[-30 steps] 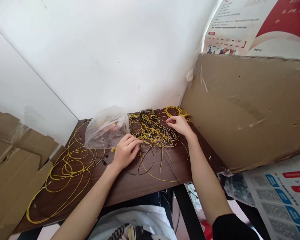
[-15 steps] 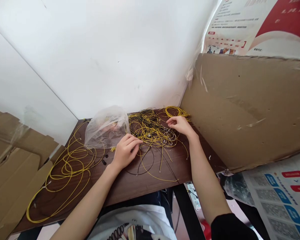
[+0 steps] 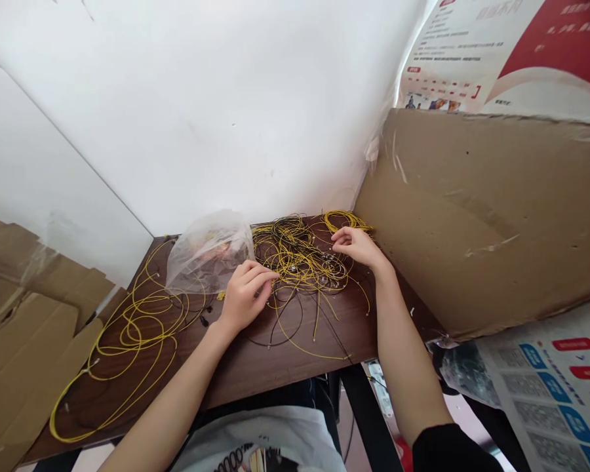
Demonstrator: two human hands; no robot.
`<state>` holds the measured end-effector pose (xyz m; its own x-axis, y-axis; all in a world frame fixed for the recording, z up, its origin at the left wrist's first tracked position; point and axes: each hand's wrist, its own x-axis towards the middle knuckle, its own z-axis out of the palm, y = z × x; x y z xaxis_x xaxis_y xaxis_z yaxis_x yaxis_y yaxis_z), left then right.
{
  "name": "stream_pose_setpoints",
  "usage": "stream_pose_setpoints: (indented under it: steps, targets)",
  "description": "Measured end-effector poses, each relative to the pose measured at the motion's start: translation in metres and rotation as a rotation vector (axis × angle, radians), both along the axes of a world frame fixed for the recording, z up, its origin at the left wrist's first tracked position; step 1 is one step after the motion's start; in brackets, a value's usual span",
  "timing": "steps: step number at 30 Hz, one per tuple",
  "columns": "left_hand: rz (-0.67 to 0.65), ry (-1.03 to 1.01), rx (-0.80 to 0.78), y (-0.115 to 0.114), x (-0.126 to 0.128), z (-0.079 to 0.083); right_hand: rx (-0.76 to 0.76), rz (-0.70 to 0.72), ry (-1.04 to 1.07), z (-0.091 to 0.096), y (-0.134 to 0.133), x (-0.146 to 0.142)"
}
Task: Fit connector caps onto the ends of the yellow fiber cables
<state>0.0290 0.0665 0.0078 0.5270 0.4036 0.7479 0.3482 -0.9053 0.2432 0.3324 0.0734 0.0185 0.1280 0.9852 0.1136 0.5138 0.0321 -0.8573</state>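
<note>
My left grip [image 3: 246, 295] and right grip [image 3: 358, 248] curl beside the tangled yellow and black wires [image 3: 297, 252], near the back edge of the table [image 3: 275, 368]; I cannot tell whether either grasps any.

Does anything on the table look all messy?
Yes: yellow and black wires right of the plastic bag lie in a tangled heap, loose ends straying across the table. The yellow coil behind looks neater.

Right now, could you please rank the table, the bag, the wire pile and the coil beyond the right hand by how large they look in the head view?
1. Table, clearly the largest
2. Bag and wire pile, too alike to rank
3. Coil, the smallest
</note>
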Motion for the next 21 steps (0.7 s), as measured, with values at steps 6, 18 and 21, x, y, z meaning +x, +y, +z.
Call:
stream_pose_setpoints:
  steps: [6, 18, 21]
  targets:
    - [-0.056, -0.007, -0.047, 0.012, 0.034, 0.028, 0.120, 0.006, 0.176, 0.004, 0.001, -0.005]
    - [0.001, 0.303, -0.309, 0.064, 0.117, 0.044, 0.307, -0.036, 0.478, 0.024, -0.005, -0.018]
    - [0.023, 0.363, -0.261, 0.067, 0.118, 0.039, 0.331, -0.077, 0.450, 0.023, -0.005, -0.017]
